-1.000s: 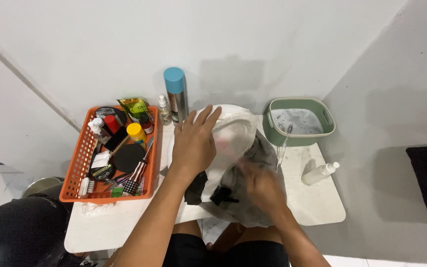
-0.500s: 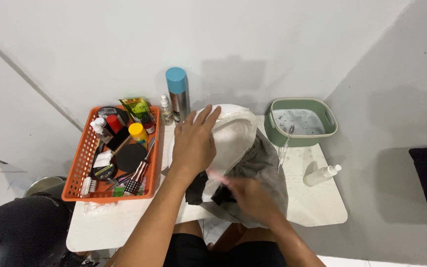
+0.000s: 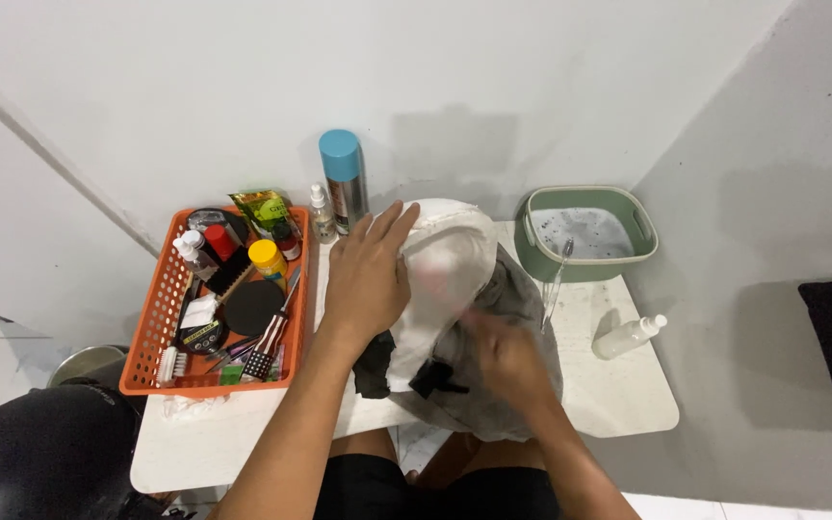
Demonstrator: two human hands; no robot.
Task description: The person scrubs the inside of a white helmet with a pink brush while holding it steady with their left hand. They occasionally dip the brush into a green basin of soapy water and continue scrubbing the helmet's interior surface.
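A white sneaker (image 3: 445, 260) lies on a grey cloth (image 3: 517, 299) on the small white table (image 3: 628, 400). My left hand (image 3: 368, 274) rests flat on the sneaker's left side, fingers spread, holding it down. My right hand (image 3: 507, 356) is blurred, low on the sneaker's right side, closed on the grey cloth and pressing it against the shoe. Black laces or lining (image 3: 430, 376) show at the sneaker's near end.
An orange basket (image 3: 151, 332) of brushes, bottles and tins stands left. A blue-capped spray can (image 3: 344, 178) and a small spray bottle (image 3: 320, 214) stand behind. A green tub of soapy water (image 3: 585, 236) sits back right, a clear bottle (image 3: 628, 335) lies near it. A black helmet (image 3: 40, 462) is lower left.
My right hand has moved along the sneaker's right side with the cloth, toward me and back up. My left hand has stayed in place.
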